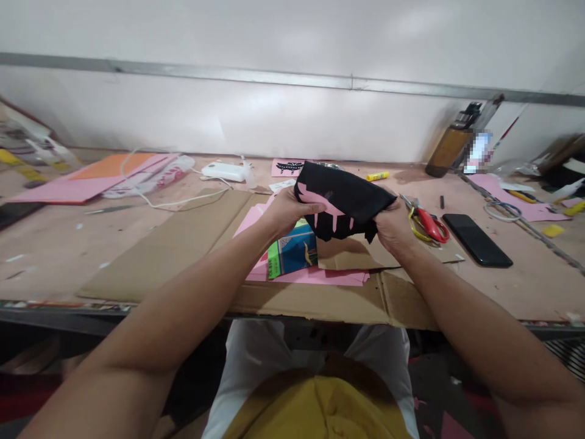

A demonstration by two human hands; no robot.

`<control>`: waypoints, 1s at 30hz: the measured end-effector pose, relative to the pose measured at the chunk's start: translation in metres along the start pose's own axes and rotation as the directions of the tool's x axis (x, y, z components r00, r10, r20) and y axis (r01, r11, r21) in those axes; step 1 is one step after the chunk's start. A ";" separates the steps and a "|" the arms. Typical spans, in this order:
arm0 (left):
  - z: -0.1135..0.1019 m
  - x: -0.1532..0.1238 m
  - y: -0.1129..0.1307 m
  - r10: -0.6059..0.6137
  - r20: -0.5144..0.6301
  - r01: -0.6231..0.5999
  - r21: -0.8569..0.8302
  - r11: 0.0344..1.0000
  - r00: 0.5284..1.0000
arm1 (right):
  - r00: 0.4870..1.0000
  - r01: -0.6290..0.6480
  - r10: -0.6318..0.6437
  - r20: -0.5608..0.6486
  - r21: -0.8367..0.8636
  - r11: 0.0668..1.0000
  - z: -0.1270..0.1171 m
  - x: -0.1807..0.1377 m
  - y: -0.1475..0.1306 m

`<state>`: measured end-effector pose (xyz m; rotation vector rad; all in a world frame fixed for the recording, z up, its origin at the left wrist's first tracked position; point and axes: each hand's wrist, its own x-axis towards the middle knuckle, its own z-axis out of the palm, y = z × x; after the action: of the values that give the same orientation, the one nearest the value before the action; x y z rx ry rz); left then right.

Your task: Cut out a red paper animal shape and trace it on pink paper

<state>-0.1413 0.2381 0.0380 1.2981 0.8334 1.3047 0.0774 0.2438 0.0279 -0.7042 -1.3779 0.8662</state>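
Both my hands hold a black paper sheet (350, 195) with cut-out slits showing pink behind it, lifted a little above the table. My left hand (287, 210) grips its left edge with the thumb on top. My right hand (393, 227) pinches its right lower edge. Under the sheet lie pink paper sheets (315, 275), a blue and green printed packet (292, 253) and a flat cardboard sheet (183, 244) on the wooden table (55, 244).
Red-handled scissors (427, 222) and a black phone (478, 239) lie right of my right hand. A yellow glue stick (377, 176), a pink card with a black cutout (287, 166), a white charger with cable (223, 171), and pink and orange paper (95, 177) sit farther back.
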 end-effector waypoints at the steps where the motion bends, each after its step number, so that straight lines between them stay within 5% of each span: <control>1: 0.000 0.000 -0.002 0.033 -0.013 -0.033 0.041 0.999 0.999 | 1.000 0.017 -0.017 0.011 -0.012 1.000 0.000 0.000 -0.002; 7: 0.000 -0.006 0.006 0.361 0.071 -0.366 0.280 0.887 0.930 | 0.969 0.244 -0.237 0.066 -0.156 0.957 -0.004 -0.008 -0.030; 12: 0.000 -0.019 0.020 0.546 0.196 -0.580 0.285 0.763 0.815 | 0.776 0.616 -0.514 0.366 -0.268 0.740 -0.006 -0.017 -0.049; 15: 0.000 -0.024 0.023 0.603 0.157 -0.618 0.319 0.719 0.782 | 0.665 0.742 -0.598 0.447 -0.302 0.599 -0.008 -0.018 -0.048; 20: 0.001 -0.025 0.024 0.625 0.092 -0.617 0.318 0.720 0.776 | 0.631 0.775 -0.649 0.424 -0.316 0.547 -0.010 -0.018 -0.043; 25: -0.001 -0.022 0.023 0.603 0.076 -0.593 0.315 0.741 0.794 | 0.675 0.733 -0.620 0.400 -0.271 0.624 -0.008 -0.020 -0.043; 30: -0.005 -0.013 0.012 0.340 0.038 -0.320 0.448 0.835 0.940 | 0.933 0.360 -0.329 0.145 -0.348 0.866 -0.005 -0.016 -0.038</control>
<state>-0.1510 0.2243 0.0458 1.8533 1.0123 1.4644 0.0867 0.2110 0.0507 -0.6798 -1.7017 0.3529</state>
